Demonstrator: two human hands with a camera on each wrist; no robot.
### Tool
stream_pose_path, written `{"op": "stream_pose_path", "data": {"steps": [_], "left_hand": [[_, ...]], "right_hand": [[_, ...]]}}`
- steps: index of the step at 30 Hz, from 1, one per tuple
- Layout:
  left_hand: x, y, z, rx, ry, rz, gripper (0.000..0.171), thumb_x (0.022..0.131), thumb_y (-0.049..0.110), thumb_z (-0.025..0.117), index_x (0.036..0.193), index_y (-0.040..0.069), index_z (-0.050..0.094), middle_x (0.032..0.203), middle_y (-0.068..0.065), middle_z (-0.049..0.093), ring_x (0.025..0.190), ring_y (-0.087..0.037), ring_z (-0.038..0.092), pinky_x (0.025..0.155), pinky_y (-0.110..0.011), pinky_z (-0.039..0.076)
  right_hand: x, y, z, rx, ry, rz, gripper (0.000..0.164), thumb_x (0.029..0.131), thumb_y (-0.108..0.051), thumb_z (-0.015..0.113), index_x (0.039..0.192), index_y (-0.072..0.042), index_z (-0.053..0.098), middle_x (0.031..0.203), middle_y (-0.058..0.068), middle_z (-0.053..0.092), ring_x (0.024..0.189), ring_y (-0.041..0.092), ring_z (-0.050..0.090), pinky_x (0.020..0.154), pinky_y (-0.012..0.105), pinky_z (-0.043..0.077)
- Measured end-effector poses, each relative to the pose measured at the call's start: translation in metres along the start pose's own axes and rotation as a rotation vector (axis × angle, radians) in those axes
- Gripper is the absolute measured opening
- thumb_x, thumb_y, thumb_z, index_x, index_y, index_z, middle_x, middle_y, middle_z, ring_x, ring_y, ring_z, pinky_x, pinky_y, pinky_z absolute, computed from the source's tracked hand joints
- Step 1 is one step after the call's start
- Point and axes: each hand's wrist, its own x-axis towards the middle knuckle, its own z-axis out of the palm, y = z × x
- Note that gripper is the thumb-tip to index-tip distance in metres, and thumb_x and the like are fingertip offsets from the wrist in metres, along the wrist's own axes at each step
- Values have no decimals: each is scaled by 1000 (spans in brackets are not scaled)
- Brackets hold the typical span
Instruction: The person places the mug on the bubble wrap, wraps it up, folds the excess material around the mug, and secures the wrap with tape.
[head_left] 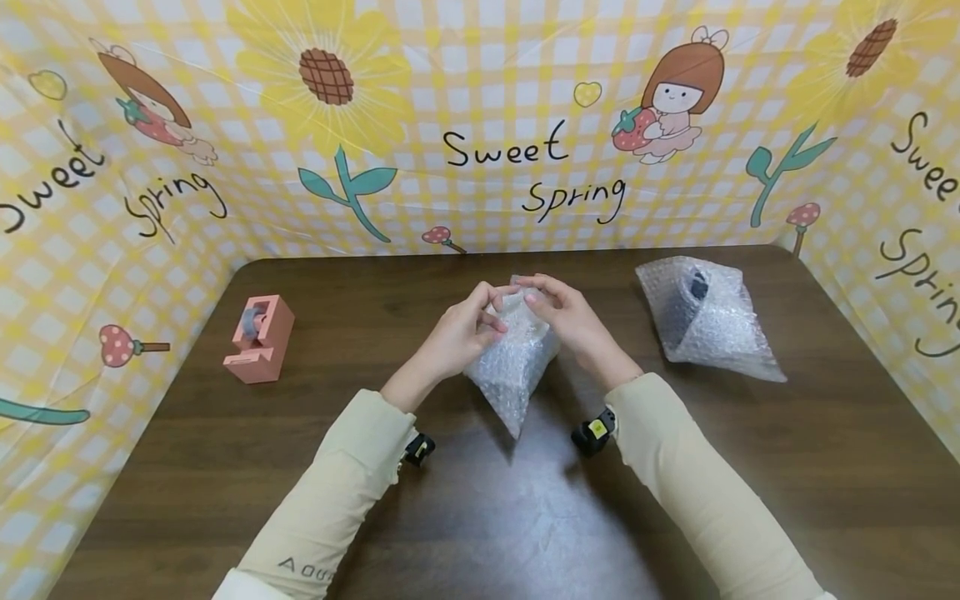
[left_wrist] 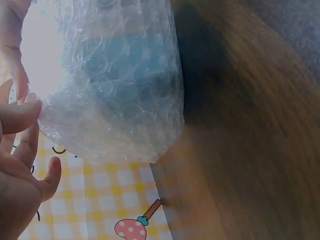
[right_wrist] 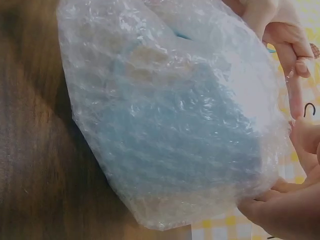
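Note:
Between both hands stands a bubble-wrapped package (head_left: 513, 367), its corner pointing toward me; a light blue object (right_wrist: 185, 135) shows through the film in the right wrist view. My left hand (head_left: 461, 329) pinches the bubble wrap at the package's upper left, thumb against the film edge in the left wrist view. On the other side my right hand (head_left: 573, 321) holds the wrap near the top edge, fingers bent over it. The fingertips of the two hands come close together at the top. What lies beneath the fingers is hidden.
A pink tape dispenser (head_left: 262, 337) with a roll of tape sits at the left of the brown wooden table (head_left: 360, 283). At the right lies a second bubble-wrapped bundle (head_left: 720, 325) with something dark inside. A yellow checked cloth (head_left: 510, 100) hangs behind and along both sides.

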Motion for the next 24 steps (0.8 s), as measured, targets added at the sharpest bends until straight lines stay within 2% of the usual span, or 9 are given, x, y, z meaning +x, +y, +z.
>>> {"op": "stream_pose_path", "data": {"steps": [4, 10, 15, 17, 20, 22, 24], "left_hand": [[1, -1, 0, 11, 0, -3, 27, 87, -10, 59, 96, 6, 39, 145, -8, 49, 97, -28, 68, 73, -29, 53], [2, -2, 0, -8, 16, 43, 27, 85, -15, 58, 90, 3, 39, 144, -13, 48, 92, -29, 68, 77, -30, 56], [3, 1, -2, -48, 14, -20, 24, 82, -19, 57, 92, -1, 44, 133, -22, 43, 96, -33, 67, 78, -26, 56], [3, 3, -2, -54, 1, -84, 21, 83, -15, 57, 96, -1, 48, 127, -19, 41, 100, -32, 66, 78, -26, 55], [3, 5, -3, -27, -15, -159, 12, 88, 2, 59, 99, 1, 54, 125, -16, 42, 105, -29, 63, 84, -30, 52], [4, 6, -2, 14, -12, -173, 12, 92, 14, 58, 97, 3, 59, 125, -14, 46, 107, -27, 61, 88, -34, 50], [4, 6, -1, 55, 2, -160, 20, 96, 22, 55, 93, 3, 62, 125, -14, 49, 107, -26, 57, 91, -37, 48]], "right_hand": [[3, -1, 2, 30, 61, 17, 30, 100, -20, 48, 121, 2, 54, 153, 14, 36, 145, 27, 27, 118, 47, 25], [4, -1, -1, 109, 112, 57, 27, 103, -20, 40, 112, 5, 48, 149, 17, 41, 141, 29, 35, 118, 43, 26], [5, -2, -5, 167, 117, 105, 27, 104, -16, 34, 117, 6, 45, 147, 19, 43, 139, 28, 36, 118, 39, 27], [5, -3, -6, 184, 115, 122, 25, 104, -15, 32, 117, 3, 44, 146, 19, 43, 140, 28, 36, 118, 38, 27], [6, -4, -8, 213, 106, 136, 22, 103, -14, 29, 115, 0, 42, 147, 21, 42, 141, 28, 36, 118, 39, 27], [6, -4, -9, 214, 99, 141, 26, 103, -14, 27, 118, 1, 40, 147, 21, 41, 141, 29, 35, 118, 39, 26], [7, -4, -9, 196, 90, 141, 33, 103, -17, 28, 126, 5, 37, 148, 22, 40, 141, 30, 35, 118, 40, 26]]}}
